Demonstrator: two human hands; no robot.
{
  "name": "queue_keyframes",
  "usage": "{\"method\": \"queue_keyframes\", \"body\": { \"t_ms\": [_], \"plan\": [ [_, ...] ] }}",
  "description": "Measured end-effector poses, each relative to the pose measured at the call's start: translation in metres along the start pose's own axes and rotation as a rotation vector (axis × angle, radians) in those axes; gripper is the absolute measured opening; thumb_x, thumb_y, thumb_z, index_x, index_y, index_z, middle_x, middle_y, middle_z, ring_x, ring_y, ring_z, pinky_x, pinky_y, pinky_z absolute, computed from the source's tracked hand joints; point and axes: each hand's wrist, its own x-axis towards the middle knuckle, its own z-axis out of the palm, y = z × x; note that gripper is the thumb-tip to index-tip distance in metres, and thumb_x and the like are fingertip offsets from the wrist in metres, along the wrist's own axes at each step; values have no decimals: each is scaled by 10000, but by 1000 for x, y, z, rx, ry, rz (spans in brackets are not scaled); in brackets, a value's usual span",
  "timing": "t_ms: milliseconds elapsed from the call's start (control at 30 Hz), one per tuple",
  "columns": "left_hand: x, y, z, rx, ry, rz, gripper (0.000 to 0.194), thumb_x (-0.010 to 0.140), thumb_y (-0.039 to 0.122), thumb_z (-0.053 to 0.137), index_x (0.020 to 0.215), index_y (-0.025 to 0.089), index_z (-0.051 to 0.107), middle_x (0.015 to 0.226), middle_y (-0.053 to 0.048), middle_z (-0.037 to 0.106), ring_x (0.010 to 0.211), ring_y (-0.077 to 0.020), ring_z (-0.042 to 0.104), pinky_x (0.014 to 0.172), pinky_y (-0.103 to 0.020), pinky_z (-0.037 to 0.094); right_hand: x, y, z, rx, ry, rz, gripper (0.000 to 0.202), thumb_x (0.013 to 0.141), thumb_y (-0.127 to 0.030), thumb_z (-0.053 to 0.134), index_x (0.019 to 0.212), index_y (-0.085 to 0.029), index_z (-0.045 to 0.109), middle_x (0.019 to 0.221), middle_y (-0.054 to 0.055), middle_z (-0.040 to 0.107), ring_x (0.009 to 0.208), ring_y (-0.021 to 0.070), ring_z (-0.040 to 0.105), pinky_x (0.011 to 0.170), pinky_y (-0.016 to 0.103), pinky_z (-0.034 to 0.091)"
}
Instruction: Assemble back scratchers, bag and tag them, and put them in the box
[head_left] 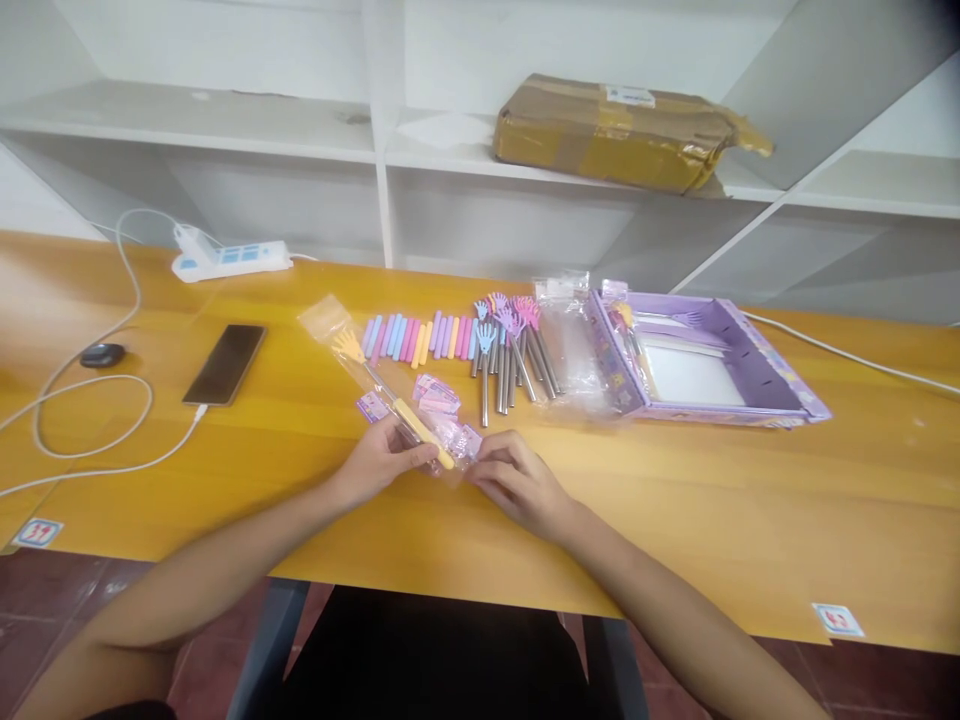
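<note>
My left hand (379,462) pinches the yellow handle end of a small back scratcher (390,392) that lies inside a clear plastic sleeve (330,318) on the wooden table (750,520). My right hand (517,485) grips the sleeve's near end together with a small purple label card (471,440). Both hands meet close to the table's front edge. Behind them lie a few more purple label cards (436,396), a row of pastel handle grips (411,338) and a bunch of metal scratchers with coloured hand-shaped heads (510,345).
A purple display box (750,375) lies open at the right with clear bags (574,345) beside it. A phone (225,364) on a white cable, a power strip (229,257) and a black mouse (102,354) sit at the left. A taped cardboard parcel (615,130) rests on the white shelf behind.
</note>
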Motion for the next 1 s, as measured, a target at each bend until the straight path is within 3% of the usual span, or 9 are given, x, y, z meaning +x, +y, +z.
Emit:
{"method": "queue_keyframes", "body": {
  "t_ms": [167,300,467,600,800,1000],
  "plan": [
    [0,-1,0,-6,-72,-19,385,855,409,906,1061,180,676,954,-44,787,839,-216,779,787,-367,664,1,-6,1,-58,101,-17,422,1001,-110,712,1383,-271,630,1227,106,549,887,155,683,743,296,640],
    [-1,-1,5,-35,-125,-81,395,858,439,899,1047,182,667,941,-55,801,807,-225,792,762,-387,680,0,-3,1,-146,88,-37,300,1015,-116,682,1263,-284,707,1217,94,594,910,168,685,707,289,598],
    [-6,-8,13,-6,-65,-92,412,835,449,916,1026,171,679,936,-71,813,834,-247,805,797,-411,685,4,-3,1,-148,52,-122,232,1055,-122,603,1216,-269,680,1121,78,728,987,201,719,821,340,594],
    [-11,-17,17,67,-55,-81,384,870,472,879,1039,164,723,950,-92,822,873,-267,811,845,-413,671,11,-8,4,-27,16,-37,169,1074,-147,584,1194,-257,632,1068,75,756,1002,222,718,848,381,594],
    [-12,-18,18,103,-92,-23,317,934,456,815,1060,180,721,980,-82,815,903,-249,798,894,-406,649,16,-19,7,57,14,97,112,1064,-156,585,1116,-251,615,1037,79,679,950,216,670,821,370,592],
    [-13,-19,20,111,-124,6,420,788,394,952,1080,197,722,1083,-88,813,1012,-271,784,923,-395,633,17,-24,8,129,13,118,139,1040,-137,602,1115,-254,609,1040,75,652,930,209,658,793,347,584]
  ]
}}
